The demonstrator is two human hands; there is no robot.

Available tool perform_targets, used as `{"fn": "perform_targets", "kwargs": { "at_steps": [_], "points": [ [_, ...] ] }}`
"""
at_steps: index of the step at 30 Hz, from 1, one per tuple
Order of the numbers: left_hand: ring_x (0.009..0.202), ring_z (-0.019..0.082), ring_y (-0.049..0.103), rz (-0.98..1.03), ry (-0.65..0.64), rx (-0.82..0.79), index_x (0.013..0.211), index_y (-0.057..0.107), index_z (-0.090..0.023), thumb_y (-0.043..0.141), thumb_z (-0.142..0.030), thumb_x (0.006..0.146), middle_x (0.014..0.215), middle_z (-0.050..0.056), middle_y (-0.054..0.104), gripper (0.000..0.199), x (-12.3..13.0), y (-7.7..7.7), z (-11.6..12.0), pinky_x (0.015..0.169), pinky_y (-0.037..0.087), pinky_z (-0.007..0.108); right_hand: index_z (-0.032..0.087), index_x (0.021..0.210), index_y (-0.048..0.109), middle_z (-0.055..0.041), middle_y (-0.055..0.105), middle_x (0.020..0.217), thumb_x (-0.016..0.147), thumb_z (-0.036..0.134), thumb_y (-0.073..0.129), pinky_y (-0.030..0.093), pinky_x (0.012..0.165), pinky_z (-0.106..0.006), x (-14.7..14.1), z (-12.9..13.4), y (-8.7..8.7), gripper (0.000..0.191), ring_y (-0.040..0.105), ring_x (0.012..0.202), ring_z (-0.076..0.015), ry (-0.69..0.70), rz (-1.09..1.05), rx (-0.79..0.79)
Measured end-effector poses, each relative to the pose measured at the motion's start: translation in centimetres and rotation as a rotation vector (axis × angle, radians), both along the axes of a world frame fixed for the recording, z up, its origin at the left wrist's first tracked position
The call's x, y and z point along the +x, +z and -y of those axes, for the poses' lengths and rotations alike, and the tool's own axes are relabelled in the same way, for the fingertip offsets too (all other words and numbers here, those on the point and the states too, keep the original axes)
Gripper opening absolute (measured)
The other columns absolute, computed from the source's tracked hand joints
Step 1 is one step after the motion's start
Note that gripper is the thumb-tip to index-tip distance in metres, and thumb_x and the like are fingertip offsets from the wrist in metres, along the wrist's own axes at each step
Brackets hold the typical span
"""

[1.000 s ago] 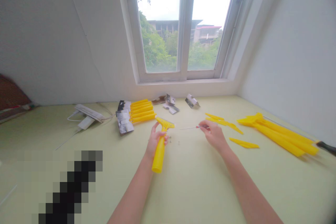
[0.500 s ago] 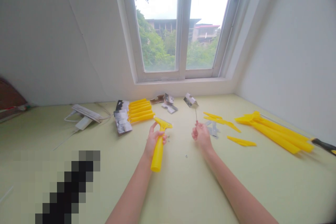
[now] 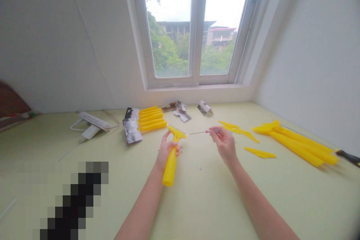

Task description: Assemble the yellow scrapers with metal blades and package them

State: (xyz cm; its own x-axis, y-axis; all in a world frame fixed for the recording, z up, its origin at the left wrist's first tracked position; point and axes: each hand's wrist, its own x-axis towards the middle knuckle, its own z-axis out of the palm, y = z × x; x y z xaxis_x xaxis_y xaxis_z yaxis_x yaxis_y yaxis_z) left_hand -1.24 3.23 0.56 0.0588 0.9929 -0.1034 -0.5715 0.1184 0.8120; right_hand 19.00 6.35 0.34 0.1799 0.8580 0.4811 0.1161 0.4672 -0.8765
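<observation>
Left hand (image 3: 168, 150) closed firmly around the grip of a yellow scraper (image 3: 171, 167), its wide head angled up toward 12 o'clock just past the fingers; right hand (image 3: 225, 144) in a narrow pinch on a thin screwdriver (image 3: 200, 132), shaft pointing toward 9 o'clock, tip near the scraper head but apart from it; small metal bits (image 3: 181, 151) on the counter (image 3: 213, 202) just beside the scraper head, one more (image 3: 200, 167) between the hands; at 11 o'clock, a row of yellow handles (image 3: 152, 120) beside printed cards (image 3: 131, 132); at 3 o'clock, loose yellow blades (image 3: 260, 152) and a heap of long yellow handles (image 3: 295, 143); farther along at 3 o'clock, a black-handled tool (image 3: 348, 158); at 10 o'clock, a white power strip (image 3: 92, 122) with its cord; at 12 o'clock, a window (image 3: 168, 26) above the counter.
</observation>
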Motion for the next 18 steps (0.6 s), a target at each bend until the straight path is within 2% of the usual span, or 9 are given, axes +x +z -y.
{"fn": "perform_targets", "kwargs": {
  "at_steps": [6,18],
  "points": [
    [0.044,0.004,0.046,-0.003,-0.034,0.008,0.12,0.027,-0.027,0.053,-0.01,0.061,0.077,0.0,0.051,0.066,0.11,0.24,0.16,0.04,0.033,0.015,0.018,0.085,0.057,-0.0061,0.064,0.079,0.074,0.033,0.057,0.045,0.055,-0.027,-0.68,0.14,-0.38,0.019,0.058,0.071,-0.0165,0.039,0.064,0.004],
    [0.044,0.004,0.046,0.007,-0.062,0.021,0.12,0.026,-0.027,0.053,-0.009,0.062,0.079,0.001,0.052,0.066,0.16,0.27,0.12,0.041,0.032,0.015,0.017,0.086,0.058,-0.006,0.064,0.079,0.074,0.032,0.057,0.045,0.057,-0.027,-0.89,0.22,-0.31,0.019,0.057,0.07,-0.0156,0.059,0.067,0.001]
  ]
}}
